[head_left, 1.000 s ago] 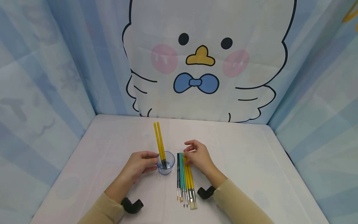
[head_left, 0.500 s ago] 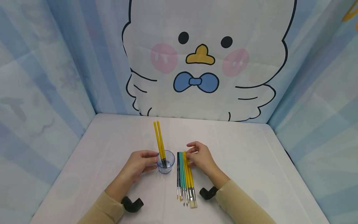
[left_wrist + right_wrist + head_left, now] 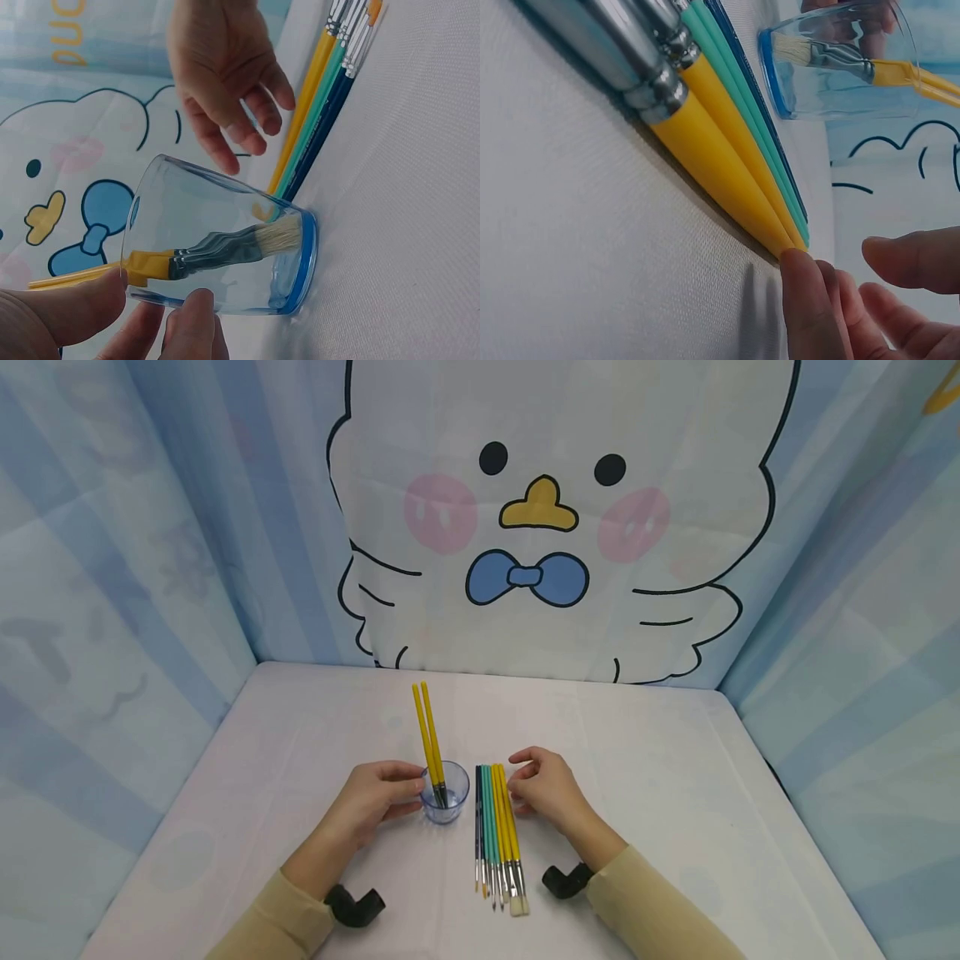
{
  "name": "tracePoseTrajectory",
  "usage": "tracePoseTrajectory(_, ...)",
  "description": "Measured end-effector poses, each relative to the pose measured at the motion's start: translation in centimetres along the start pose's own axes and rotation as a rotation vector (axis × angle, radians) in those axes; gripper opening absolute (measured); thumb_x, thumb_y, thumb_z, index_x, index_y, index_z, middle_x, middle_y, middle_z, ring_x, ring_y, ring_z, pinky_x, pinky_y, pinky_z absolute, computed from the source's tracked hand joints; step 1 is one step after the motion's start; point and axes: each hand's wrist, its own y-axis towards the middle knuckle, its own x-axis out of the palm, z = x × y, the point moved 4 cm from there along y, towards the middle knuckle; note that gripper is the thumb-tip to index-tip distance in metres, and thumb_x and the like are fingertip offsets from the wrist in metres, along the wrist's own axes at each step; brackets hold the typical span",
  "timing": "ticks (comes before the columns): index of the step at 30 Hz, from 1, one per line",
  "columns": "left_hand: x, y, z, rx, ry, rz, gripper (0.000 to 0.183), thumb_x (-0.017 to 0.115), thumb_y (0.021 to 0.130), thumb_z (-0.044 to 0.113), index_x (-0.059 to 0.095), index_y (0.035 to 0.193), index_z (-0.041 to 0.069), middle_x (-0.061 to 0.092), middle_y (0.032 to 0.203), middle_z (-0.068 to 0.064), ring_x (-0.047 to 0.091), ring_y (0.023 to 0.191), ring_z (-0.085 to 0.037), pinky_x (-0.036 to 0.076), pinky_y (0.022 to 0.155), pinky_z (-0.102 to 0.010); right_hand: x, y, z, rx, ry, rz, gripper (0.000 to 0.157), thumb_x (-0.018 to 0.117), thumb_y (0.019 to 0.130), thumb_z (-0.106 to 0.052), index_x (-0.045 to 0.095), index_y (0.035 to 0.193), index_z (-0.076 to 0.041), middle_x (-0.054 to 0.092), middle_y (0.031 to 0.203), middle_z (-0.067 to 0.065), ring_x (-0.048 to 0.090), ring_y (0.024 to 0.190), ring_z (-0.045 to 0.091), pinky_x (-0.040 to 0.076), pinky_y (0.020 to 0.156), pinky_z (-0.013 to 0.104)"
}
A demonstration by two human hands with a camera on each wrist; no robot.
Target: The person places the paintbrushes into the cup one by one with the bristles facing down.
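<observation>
My left hand [image 3: 375,797] holds the side of a clear plastic cup [image 3: 459,793] with a blue base, thumb near the rim and fingers along its wall. Two yellow-handled paintbrushes [image 3: 426,735] stand in the cup, bristles down and handles leaning left. To the right lies a row of paintbrushes [image 3: 498,827], dark blue, green and yellow, with bristles toward me. Beside the far handle ends is my right hand [image 3: 551,787]. In the right wrist view, its thumb [image 3: 907,259] is apart from the fingers, and one fingertip is at a yellow handle [image 3: 712,172]'s end.
A pale cloth covers the table [image 3: 637,760]. Behind it hangs a curtain [image 3: 540,635] printed with a white cartoon duck, and blue striped curtains stand at both sides. Black wrist mounts [image 3: 356,908] stick out below both hands.
My right hand has drawn back to the right, off the yellow handles it partly covered. The left hand and the cup with its two brushes have stayed in place.
</observation>
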Motion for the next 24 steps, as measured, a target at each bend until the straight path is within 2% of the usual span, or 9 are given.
tracePoseTrajectory(7, -0.06, 0.14, -0.02, 0.003, -0.007, -0.007, 0.029, 0.075, 0.093, 0.01, 0.072, 0.121, 0.003, 0.069, 0.123, -0.016, 0.072, 0.099, -0.022, 0.065, 0.089, -0.036, -0.05, -0.48, 0.26, 0.068, -0.027, -0.034, 0.035, 0.076, 0.089, -0.01, 0.065, 0.122, -0.012, 0.066, 0.091, 0.01, 0.066, 0.069, 0.024, 0.064, 0.061, 0.03)
tracePoseTrajectory(15, -0.1, 0.17, -0.05, 0.003, -0.014, -0.01, 0.029, 0.075, 0.092, 0.01, 0.072, 0.12, 0.003, 0.068, 0.123, -0.017, 0.072, 0.1, -0.023, 0.065, 0.088, -0.036, 0.13, -0.82, 0.5, 0.104, -0.059, -0.049, 0.034, 0.077, 0.088, -0.011, 0.065, 0.12, -0.012, 0.066, 0.09, 0.01, 0.064, 0.06, 0.021, 0.063, 0.057, 0.028)
tracePoseTrajectory(24, -0.08, 0.17, -0.06, 0.002, -0.015, -0.008, 0.028, 0.073, 0.093, 0.008, 0.072, 0.12, 0.002, 0.068, 0.123, -0.018, 0.072, 0.1, -0.024, 0.065, 0.088, -0.036, 0.51, -0.99, 0.63, 0.124, -0.066, -0.077, 0.035, 0.076, 0.086, -0.005, 0.064, 0.118, -0.009, 0.065, 0.09, 0.01, 0.064, 0.069, 0.02, 0.063, 0.056, 0.029)
